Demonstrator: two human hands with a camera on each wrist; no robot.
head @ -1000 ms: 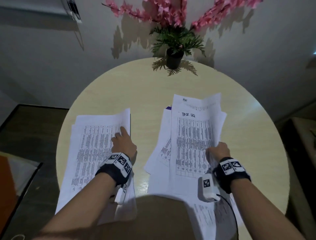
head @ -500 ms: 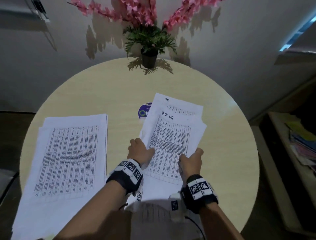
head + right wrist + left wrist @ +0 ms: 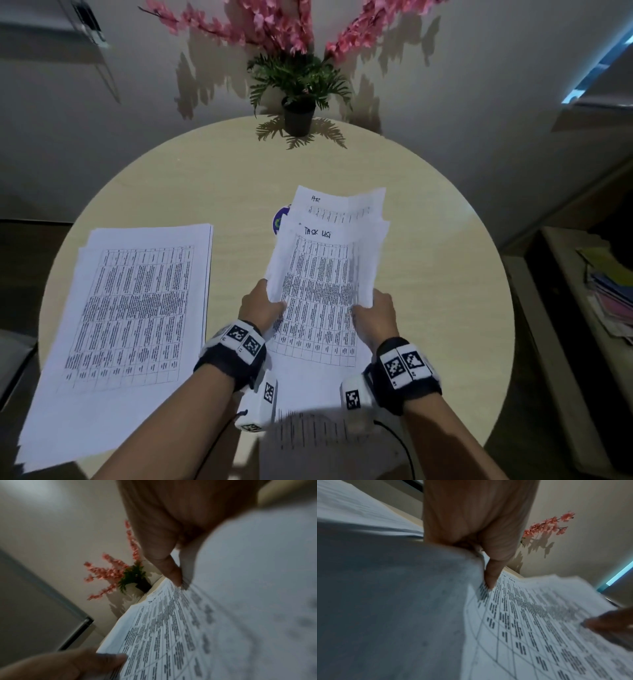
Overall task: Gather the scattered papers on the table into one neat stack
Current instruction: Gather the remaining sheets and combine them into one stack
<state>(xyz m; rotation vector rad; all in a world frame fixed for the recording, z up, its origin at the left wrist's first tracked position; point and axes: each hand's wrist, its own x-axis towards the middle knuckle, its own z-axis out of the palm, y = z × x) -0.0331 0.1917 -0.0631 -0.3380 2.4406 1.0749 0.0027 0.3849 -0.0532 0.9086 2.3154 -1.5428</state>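
Observation:
A bundle of printed table sheets (image 3: 322, 284) is held over the round table (image 3: 428, 274), its side edges curled upward. My left hand (image 3: 262, 308) grips its left edge, thumb on top (image 3: 491, 577). My right hand (image 3: 376, 310) grips the right edge, thumb pressed on the print (image 3: 173, 573). A second pile of papers (image 3: 130, 322) lies flat on the table's left half, slightly fanned. One more printed sheet (image 3: 308, 431) lies at the near edge, under my wrists.
A potted plant with pink blossoms (image 3: 299, 109) stands at the table's far edge against the wall. A round blue sticker or disc (image 3: 279, 221) peeks from under the held sheets. A shelf with coloured folders (image 3: 609, 294) is at the right.
My left hand left the left pile and took the left edge of the right-hand bundle. Both hands now squeeze the bundle narrower, and its sides have curled up.

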